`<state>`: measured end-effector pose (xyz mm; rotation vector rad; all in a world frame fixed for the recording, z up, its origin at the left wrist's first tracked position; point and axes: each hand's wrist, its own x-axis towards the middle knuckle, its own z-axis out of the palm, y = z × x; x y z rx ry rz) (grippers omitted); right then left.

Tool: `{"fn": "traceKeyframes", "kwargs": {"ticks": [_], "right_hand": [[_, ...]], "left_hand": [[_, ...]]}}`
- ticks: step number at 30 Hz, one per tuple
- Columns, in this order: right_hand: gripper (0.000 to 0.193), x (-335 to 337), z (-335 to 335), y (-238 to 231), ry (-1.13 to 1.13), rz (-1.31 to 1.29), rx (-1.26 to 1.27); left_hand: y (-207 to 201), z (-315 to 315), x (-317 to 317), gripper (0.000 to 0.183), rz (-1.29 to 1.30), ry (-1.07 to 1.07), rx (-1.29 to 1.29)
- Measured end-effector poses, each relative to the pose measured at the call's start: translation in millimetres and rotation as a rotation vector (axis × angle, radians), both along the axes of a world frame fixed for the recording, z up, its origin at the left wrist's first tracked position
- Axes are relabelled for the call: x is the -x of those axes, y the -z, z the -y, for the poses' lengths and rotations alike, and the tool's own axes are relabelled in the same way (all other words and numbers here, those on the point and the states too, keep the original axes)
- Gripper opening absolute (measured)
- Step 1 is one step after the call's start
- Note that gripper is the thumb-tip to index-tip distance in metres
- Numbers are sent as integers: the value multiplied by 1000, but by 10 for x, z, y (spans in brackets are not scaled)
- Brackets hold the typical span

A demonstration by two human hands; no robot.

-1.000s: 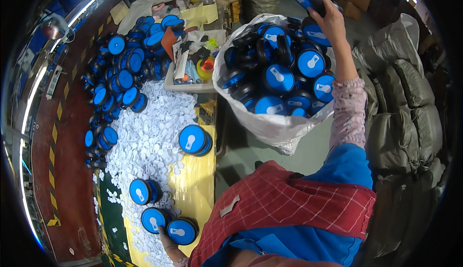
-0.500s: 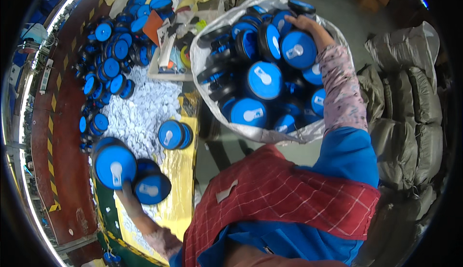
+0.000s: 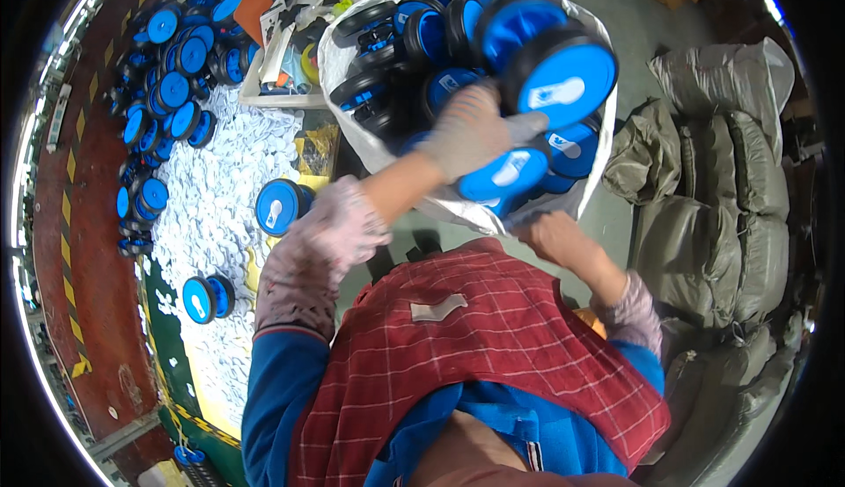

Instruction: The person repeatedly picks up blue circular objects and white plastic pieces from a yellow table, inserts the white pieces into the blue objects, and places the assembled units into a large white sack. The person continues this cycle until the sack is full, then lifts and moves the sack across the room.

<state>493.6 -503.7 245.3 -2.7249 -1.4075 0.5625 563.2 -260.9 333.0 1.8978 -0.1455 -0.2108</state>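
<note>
My left hand [image 3: 471, 131], in a grey glove with orange stripes, reaches across over the sack. It is closed on a double-wheeled ab roller [image 3: 570, 78] with blue hubs and black tyres, raised above the others; part of its grip is hidden. The white woven sack [image 3: 334, 65] stands wide at the mouth, filled with several like rollers [image 3: 431, 34]. At its near rim my right hand [image 3: 559, 239] has its fingers closed on the sack's edge, slightly blurred.
Left, a table carries a heap of blue-black rollers [image 3: 176, 91] and many small white pieces [image 3: 211, 188]. Two single rollers lie nearer, one here [image 3: 199, 300]. A tray of odds and ends [image 3: 282, 98] stands beside the sack. Stuffed grey-green sacks [image 3: 695, 241] line the right.
My left hand has swung from the table to above the sack, carrying a roller. My right hand has left the rollers inside the sack for its near rim. The view has shifted.
</note>
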Motion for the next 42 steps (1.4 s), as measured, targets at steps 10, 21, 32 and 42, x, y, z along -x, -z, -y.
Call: {"fn": "traceKeyframes", "kwargs": {"ticks": [10, 21, 32, 42], "right_hand": [[18, 340, -154, -476, 191, 24, -316], [43, 407, -2776, 310, 465, -933, -835], [65, 416, -4606, 844, 451, -930, -683], [56, -716, -2800, -400, 258, 422, -673]], "left_hand": [[801, -403, 814, 55, 317, -14, -116], [3122, -3288, 4302, 23, -132, -1212, -170], [2943, -4714, 5095, 68, 180, -2006, 1046], [3307, -5166, 5024, 66, 158, -1747, 843]]}}
